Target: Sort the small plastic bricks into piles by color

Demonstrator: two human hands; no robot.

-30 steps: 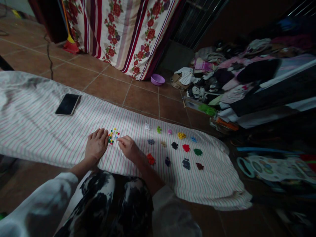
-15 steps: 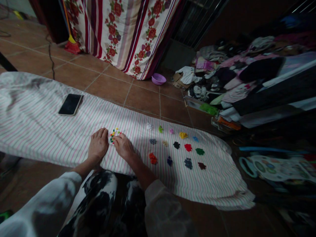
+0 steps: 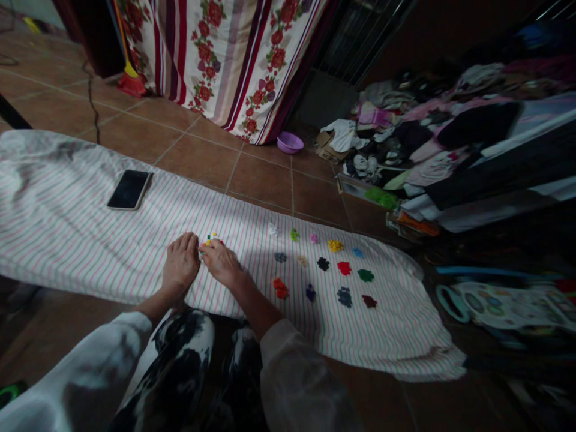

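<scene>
My left hand (image 3: pixel 180 261) lies on the striped cloth (image 3: pixel 234 216), palm down, its fingers stretched out flat beside a group of small coloured pieces (image 3: pixel 211 239). Over those pieces is my right hand (image 3: pixel 220 261), its fingers pinched together near my left fingertips and hiding most of the group. Whatever the pinch holds is too small to make out. To the right, small piles sorted by colour lie in rows, among them a yellow pile (image 3: pixel 335 246), a red pile (image 3: pixel 344 268), a green pile (image 3: pixel 366 275) and an orange pile (image 3: pixel 280 288).
A phone (image 3: pixel 129 189) rests on the cloth at the left. Beyond it are a red broom (image 3: pixel 132 84), a floral curtain (image 3: pixel 225 66) and a purple bowl (image 3: pixel 290 143) on the tiled floor. Heaped clothes (image 3: pixel 405 132) fill the right side.
My right hand has moved slightly left, closer to my left hand, and now covers more of the coloured pieces. My left hand has hardly moved.
</scene>
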